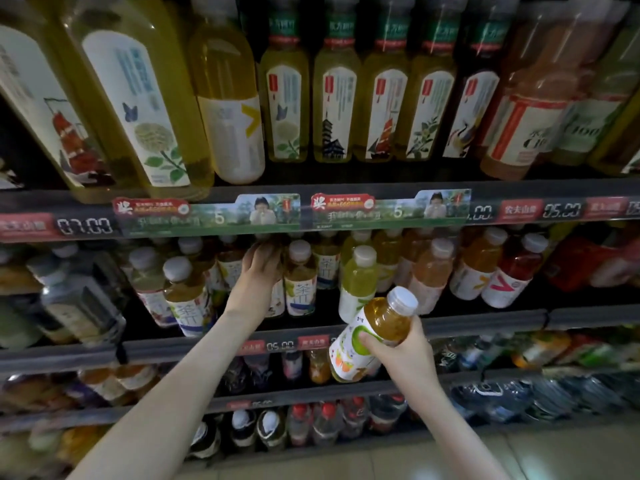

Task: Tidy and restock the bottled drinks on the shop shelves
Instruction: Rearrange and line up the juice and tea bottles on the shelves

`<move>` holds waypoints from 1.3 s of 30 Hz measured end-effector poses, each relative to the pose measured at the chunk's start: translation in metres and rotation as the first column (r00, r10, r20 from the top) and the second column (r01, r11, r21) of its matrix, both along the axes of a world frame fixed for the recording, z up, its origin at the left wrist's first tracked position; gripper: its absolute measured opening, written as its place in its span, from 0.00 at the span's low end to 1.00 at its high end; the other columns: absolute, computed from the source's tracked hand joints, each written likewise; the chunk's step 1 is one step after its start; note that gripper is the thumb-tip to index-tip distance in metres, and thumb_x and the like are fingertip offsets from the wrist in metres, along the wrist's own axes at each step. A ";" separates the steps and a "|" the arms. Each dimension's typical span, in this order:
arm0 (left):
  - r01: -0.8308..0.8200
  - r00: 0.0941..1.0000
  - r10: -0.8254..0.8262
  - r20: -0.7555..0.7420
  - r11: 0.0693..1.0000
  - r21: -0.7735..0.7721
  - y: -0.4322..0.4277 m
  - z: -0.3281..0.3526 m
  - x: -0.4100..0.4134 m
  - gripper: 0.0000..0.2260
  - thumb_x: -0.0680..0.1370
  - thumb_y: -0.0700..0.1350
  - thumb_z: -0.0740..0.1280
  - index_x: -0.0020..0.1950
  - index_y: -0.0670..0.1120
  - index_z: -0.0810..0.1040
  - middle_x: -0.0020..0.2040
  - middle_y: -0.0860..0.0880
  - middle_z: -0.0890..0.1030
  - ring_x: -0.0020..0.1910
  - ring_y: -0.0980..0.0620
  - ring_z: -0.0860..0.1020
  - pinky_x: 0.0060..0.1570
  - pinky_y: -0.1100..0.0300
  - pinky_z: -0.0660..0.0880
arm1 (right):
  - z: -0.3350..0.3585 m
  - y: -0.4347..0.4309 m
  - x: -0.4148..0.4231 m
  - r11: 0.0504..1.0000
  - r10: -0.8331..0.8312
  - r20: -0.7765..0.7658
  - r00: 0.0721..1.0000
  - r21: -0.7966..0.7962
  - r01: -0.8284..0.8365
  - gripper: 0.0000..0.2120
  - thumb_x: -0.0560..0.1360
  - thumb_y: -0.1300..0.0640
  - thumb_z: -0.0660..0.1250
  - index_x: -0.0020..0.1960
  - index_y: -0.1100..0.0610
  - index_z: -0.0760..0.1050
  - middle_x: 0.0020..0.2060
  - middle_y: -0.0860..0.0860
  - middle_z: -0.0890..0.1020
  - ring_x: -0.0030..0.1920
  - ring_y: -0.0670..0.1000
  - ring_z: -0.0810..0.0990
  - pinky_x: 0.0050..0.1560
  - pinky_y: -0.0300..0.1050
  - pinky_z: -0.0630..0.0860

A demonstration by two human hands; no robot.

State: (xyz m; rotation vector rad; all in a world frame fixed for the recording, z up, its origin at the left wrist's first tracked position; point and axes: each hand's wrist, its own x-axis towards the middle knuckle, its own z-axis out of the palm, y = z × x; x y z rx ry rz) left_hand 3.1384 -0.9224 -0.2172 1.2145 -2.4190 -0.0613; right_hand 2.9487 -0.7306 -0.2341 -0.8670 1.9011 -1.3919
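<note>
On the middle shelf [485, 318], the left hand [258, 268] curls round a standing bottle [277, 301] near its top. In front of the shelf, the right hand [401, 348] grips a full tea bottle [377, 327] mid-body. It is probably heavy and stiff with a slick label, so a mid-body grip suits it.

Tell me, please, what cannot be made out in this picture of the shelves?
All in the head view:
The shelf bottle under the left hand: cap and neck covered, grip unclear.
The held bottle: label partly hidden by the right hand.
The top-row bottles: caps cut off by the upper edge.
The bottom-shelf bottles: blurred and dim, labels unreadable.
The promo strip: small print blurred.
</note>
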 end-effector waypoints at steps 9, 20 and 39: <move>-0.066 0.996 0.066 -0.053 0.998 0.003 -0.006 -0.009 0.019 0.31 0.71 0.27 0.65 0.74 0.37 0.62 0.69 0.35 0.64 0.68 0.34 0.61 0.66 0.44 0.63 | -0.025 -0.017 0.015 1.000 -0.018 0.036 0.999 0.022 0.017 0.28 0.64 0.52 0.79 0.59 0.45 0.69 0.48 0.45 0.81 0.47 0.52 0.82 0.50 0.59 0.81; -0.038 0.998 0.049 0.041 0.971 -0.235 0.031 -0.016 0.025 0.30 0.63 0.25 0.72 0.66 0.32 0.71 0.59 0.31 0.74 0.57 0.30 0.74 0.57 0.42 0.73 | -0.018 -0.013 0.018 1.000 -0.009 0.014 1.000 0.010 0.009 0.28 0.65 0.51 0.78 0.60 0.47 0.69 0.48 0.47 0.82 0.46 0.52 0.83 0.50 0.57 0.81; 0.042 0.994 -0.027 0.108 0.990 -0.136 -0.004 0.010 -0.042 0.24 0.75 0.46 0.69 0.69 0.41 0.71 0.63 0.41 0.74 0.62 0.39 0.71 0.72 0.36 0.47 | -0.010 -0.063 0.029 0.989 -0.079 -0.113 0.990 -0.137 0.063 0.34 0.68 0.53 0.77 0.67 0.52 0.62 0.57 0.49 0.77 0.57 0.51 0.77 0.53 0.43 0.73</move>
